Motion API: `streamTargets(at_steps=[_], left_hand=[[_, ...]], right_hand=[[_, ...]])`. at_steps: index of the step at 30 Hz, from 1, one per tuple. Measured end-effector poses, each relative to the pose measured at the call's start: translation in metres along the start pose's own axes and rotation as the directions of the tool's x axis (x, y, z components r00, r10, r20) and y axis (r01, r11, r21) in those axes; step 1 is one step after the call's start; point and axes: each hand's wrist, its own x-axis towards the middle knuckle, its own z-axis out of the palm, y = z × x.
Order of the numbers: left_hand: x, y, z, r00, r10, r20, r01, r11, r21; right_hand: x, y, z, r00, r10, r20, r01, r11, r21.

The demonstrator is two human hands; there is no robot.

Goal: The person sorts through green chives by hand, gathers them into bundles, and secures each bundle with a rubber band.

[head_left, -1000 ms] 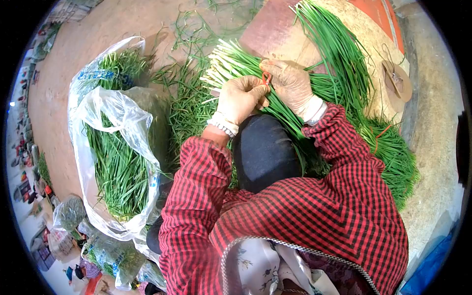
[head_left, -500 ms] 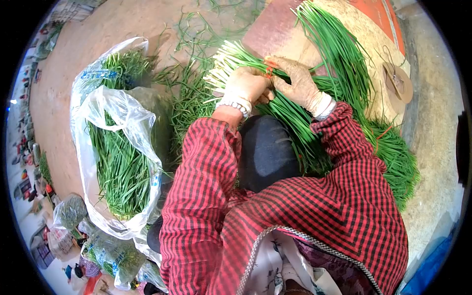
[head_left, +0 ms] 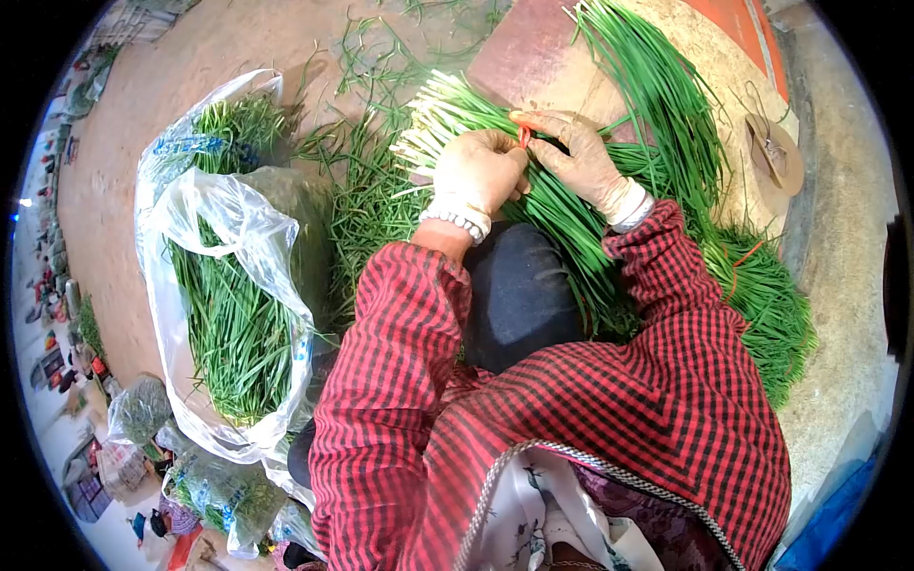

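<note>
Across my dark-clad knee lies a bundle of green stalks (head_left: 557,217), its pale ends pointing to the upper left. A red tie (head_left: 525,136) shows on top of the bundle between my hands. My gloved left hand (head_left: 479,171) is closed around the near side of the stalks, with its fingertips against the tie. From the right, my gloved right hand (head_left: 581,164) pinches at the same tie, its index finger stretched over the stalks. The undersides of both hands' fingers are partly hidden.
A clear plastic bag (head_left: 171,352) with green stalks stands at the left. Loose green scraps (head_left: 367,195) lie beside it. More stalks (head_left: 657,105) rest on a board (head_left: 533,57) at the upper right, near a brown disc (head_left: 774,155). A tied bundle (head_left: 766,309) is at the right.
Both hands have shifted slightly right since the earliest frame. My left hand has turned further over the bundle, and the red tie now sits a little higher and further right.
</note>
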Motion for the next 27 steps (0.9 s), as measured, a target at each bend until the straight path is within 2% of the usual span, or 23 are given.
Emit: streamTargets(at_steps=[1, 3, 5, 12, 14, 16, 21, 23, 24, 27], left_hand=[[0.003, 0.001, 0.000, 1.000, 0.001, 0.000, -0.001, 1.000, 0.000], [0.007, 0.002, -0.002, 0.997, -0.049, 0.063, 0.050, 0.999, -0.014], [0.007, 0.003, -0.002, 0.997, -0.050, 0.066, 0.052, 0.998, -0.029], [0.005, -0.009, -0.001, 0.997, 0.024, 0.072, -0.014, 0.990, -0.138], [0.007, -0.009, -0.002, 0.997, 0.029, 0.067, -0.020, 0.991, -0.135], [0.009, -0.010, -0.004, 0.991, -0.006, 0.131, 0.035, 0.974, -0.225], [0.014, -0.005, -0.006, 0.987, -0.054, 0.154, 0.077, 0.986, -0.146], [0.016, 0.000, -0.006, 0.986, -0.078, 0.149, 0.095, 0.989, -0.114], [0.016, 0.005, -0.007, 0.983, -0.103, 0.150, 0.116, 0.990, -0.085], [0.018, 0.010, -0.006, 0.981, -0.124, 0.151, 0.133, 0.990, -0.050]], right_hand=[[0.001, 0.001, -0.002, 1.000, 0.011, 0.018, -0.012, 0.999, 0.048], [0.001, 0.003, -0.001, 0.999, -0.037, -0.012, 0.037, 0.999, 0.010], [0.002, 0.000, 0.001, 0.999, 0.004, -0.051, 0.003, 0.991, 0.137], [0.001, 0.003, 0.000, 1.000, 0.002, -0.027, -0.001, 0.999, 0.035], [0.002, 0.007, 0.001, 0.999, 0.051, -0.020, -0.049, 0.993, 0.107], [0.004, 0.009, 0.001, 0.998, 0.056, -0.014, -0.054, 0.988, 0.143], [0.002, 0.005, -0.002, 0.996, 0.089, 0.029, -0.093, 0.985, 0.148], [0.001, 0.004, -0.003, 1.000, -0.022, -0.007, 0.022, 0.998, 0.062], [0.001, 0.004, -0.002, 1.000, -0.021, -0.007, 0.021, 0.998, 0.061], [0.003, 0.005, 0.004, 0.998, -0.008, -0.060, 0.018, 0.985, 0.169]])
